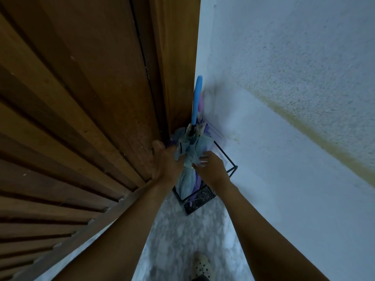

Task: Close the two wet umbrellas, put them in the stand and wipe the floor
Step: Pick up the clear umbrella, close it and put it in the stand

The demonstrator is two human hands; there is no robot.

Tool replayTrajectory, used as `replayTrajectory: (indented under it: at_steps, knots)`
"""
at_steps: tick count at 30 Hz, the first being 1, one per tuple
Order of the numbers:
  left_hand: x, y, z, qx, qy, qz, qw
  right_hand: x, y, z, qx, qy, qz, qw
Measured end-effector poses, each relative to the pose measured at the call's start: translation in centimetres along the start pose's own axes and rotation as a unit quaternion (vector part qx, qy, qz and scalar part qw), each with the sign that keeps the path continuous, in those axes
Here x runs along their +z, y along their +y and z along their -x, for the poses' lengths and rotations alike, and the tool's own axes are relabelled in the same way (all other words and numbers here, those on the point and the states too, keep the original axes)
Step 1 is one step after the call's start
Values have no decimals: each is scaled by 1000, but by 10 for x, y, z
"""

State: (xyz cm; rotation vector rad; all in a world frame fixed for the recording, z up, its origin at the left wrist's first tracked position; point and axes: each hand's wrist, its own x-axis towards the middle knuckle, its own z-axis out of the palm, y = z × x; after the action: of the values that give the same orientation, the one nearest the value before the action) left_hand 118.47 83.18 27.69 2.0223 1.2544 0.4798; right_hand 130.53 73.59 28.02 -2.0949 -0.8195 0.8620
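Note:
A folded light-blue umbrella (187, 179) with a bright blue handle (196, 100) stands upright in a black wire stand (199, 196) in the corner between door and wall. A purple umbrella (206, 129) sits behind it in the same stand, mostly hidden. My left hand (165, 163) grips the gathered blue canopy from the left. On the right side of the same canopy, my right hand (212, 169) pinches the fabric at the tied waist. The marbled grey floor (182, 236) lies below.
A brown wooden slatted door (81, 118) fills the left side, close to my left arm. A white textured wall (284, 98) with a yellowish stain runs along the right. My foot in a pale perforated clog (203, 266) stands on the floor near the bottom edge.

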Motion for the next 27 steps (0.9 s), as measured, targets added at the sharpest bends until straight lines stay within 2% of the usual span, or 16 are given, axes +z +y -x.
replayTrajectory:
  at_steps: [4,9,11,14,18,22,25,27]
  knots:
    - [-4,5,-3,-55,-68,59,994,-7,-5,7,6,1,58,998]
    - [-16,6,0,-134,-142,167,966,-15,-8,18,31,-33,6,999]
    - [-21,6,6,-156,-178,176,955,-18,-14,18,68,-33,-44,996]
    - [-21,7,16,-186,-219,164,944,-17,-24,22,61,-16,-13,998]
    - [-21,10,22,-192,-189,197,943,-11,-30,31,-15,9,98,995]
    - [-34,14,21,-166,-154,230,946,-17,-38,46,-55,78,10,995]
    - [-45,22,21,-160,-154,242,945,-22,-47,52,-94,85,3,992]
    - [-47,26,22,-163,-152,245,944,-22,-48,51,-89,84,-1,992]
